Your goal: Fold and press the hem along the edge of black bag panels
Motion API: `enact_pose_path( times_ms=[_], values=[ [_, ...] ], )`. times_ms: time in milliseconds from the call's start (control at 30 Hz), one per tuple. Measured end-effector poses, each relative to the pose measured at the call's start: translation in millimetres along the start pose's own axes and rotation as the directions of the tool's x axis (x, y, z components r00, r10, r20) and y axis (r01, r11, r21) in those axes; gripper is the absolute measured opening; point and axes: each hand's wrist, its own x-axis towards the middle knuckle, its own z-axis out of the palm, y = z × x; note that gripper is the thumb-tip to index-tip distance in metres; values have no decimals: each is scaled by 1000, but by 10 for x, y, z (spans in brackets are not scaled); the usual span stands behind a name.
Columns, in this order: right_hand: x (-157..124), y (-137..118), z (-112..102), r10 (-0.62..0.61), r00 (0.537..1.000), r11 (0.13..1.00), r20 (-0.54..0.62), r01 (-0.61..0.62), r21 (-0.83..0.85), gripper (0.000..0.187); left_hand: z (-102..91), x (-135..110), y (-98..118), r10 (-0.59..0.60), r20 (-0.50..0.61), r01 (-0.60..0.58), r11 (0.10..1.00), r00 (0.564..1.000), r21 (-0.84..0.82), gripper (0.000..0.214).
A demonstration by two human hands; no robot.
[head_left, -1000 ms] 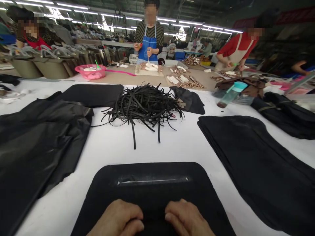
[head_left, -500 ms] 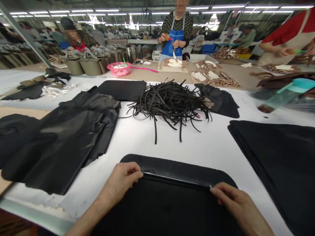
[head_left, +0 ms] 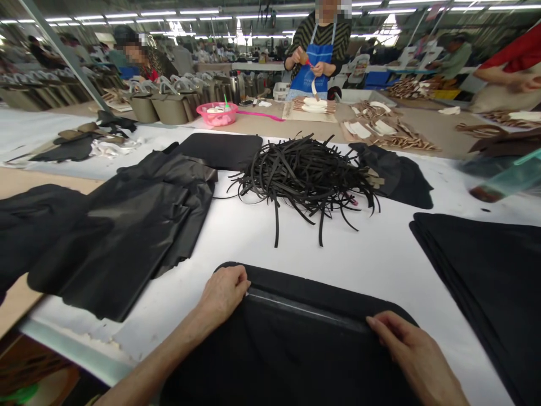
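Black panel (head_left: 287,355) lies on the bench (head_left: 236,237), pinched by the left hand (head_left: 224,290) and right hand (head_left: 401,341) near opposite ends of its pale slit (head_left: 304,309), probably to hold it straight.

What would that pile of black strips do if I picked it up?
The black strips would probably flop, since many bend and curl. Each is likely light, because they look thin. They might come up tangled, as they criss-cross in one heap.

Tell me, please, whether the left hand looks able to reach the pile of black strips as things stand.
Probably yes: the left hand touches the black panel, but past its far edge only white table leads to the pile of black strips.
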Motion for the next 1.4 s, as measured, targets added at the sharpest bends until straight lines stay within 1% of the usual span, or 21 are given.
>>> enact_pose_path(
  times_ms=[67,133,267,433,633,733,867,1067,1267,1400],
  values=[
    [6,-20,14,-2,1000,1000,4,3,-31,43,-11,12,-21,1,2,-1,1000,1000,14,13],
    [16,-24,16,-16,1000,999,14,17,-28,43,-39,14,-27,11,12,-11,1000,1000,16,13],
    [38,12,-18,-51,999,998,18,51,26,44,-92,8,-21,19,50,-18,1000,999,-20,13],
    [45,-1,-68,-30,998,996,48,26,81,45,-59,28,-55,-18,84,26,995,996,-96,11],
    [28,-55,-81,16,1000,989,26,-20,145,41,-14,59,-107,-35,120,56,984,992,-170,10],
    [13,-68,-79,21,1000,980,13,-24,199,36,-34,58,-126,-12,143,41,979,990,-202,10],
    [1,-86,-76,7,1000,980,-10,-5,198,34,-55,56,-155,22,168,16,975,986,-220,13],
    [0,-102,-74,0,1000,978,-27,5,209,34,-62,54,-130,25,141,-5,990,990,-144,10],
    [15,-70,-61,40,999,980,13,-41,194,39,-55,31,-49,21,81,-22,1000,997,2,10],
    [17,-85,-58,30,999,985,-15,-28,170,39,-42,11,-28,40,56,-46,994,998,104,10]
  ],
)
